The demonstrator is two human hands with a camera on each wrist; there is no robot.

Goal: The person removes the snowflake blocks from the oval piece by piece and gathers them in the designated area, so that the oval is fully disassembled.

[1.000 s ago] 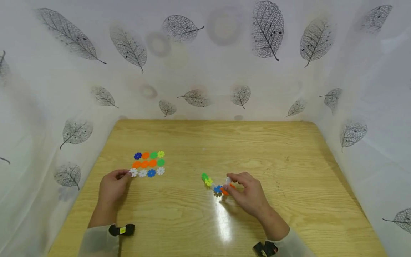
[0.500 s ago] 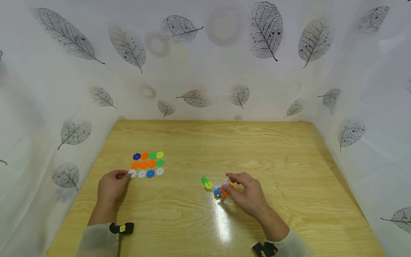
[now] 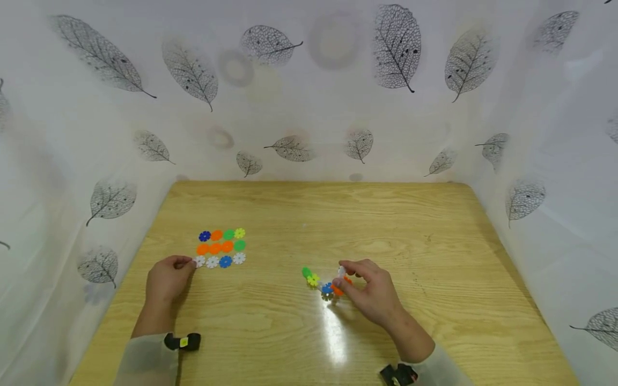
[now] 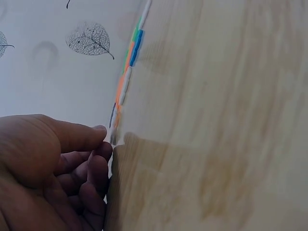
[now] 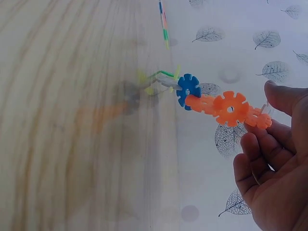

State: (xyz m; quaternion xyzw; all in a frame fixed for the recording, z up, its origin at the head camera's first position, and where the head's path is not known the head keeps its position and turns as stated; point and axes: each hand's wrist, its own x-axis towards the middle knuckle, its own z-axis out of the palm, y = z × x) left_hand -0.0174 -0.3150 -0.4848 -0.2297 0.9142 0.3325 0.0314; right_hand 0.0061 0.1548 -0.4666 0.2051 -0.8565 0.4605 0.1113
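Flower-shaped plastic discs lie in three rows as a flat panel (image 3: pixel 221 248) on the left of the table. My left hand (image 3: pixel 166 281) is at its near-left corner, where thumb and forefinger pinch the edge of a white disc (image 3: pixel 199 261). In the left wrist view the panel shows edge-on beyond the fingertips (image 4: pixel 100 131). My right hand (image 3: pixel 374 289) pinches a white disc (image 3: pixel 341 271) at the end of a linked chain. Orange discs (image 5: pixel 231 109), a blue disc (image 5: pixel 188 90), then pale, yellow (image 3: pixel 313 280) and green discs (image 3: pixel 306 272) follow along the chain, its left part hanging lower.
The wooden table (image 3: pixel 396 225) has a bright reflection (image 3: pixel 334 332) near its front. Behind and at both sides stands a pale curtain (image 3: pixel 309 107) printed with dark leaves. Each wrist carries a black strap, such as the left strap (image 3: pixel 182 342).
The chain's green and yellow end has sunk slightly toward the table. Both hands keep their hold and place; the whole view has shifted a little.
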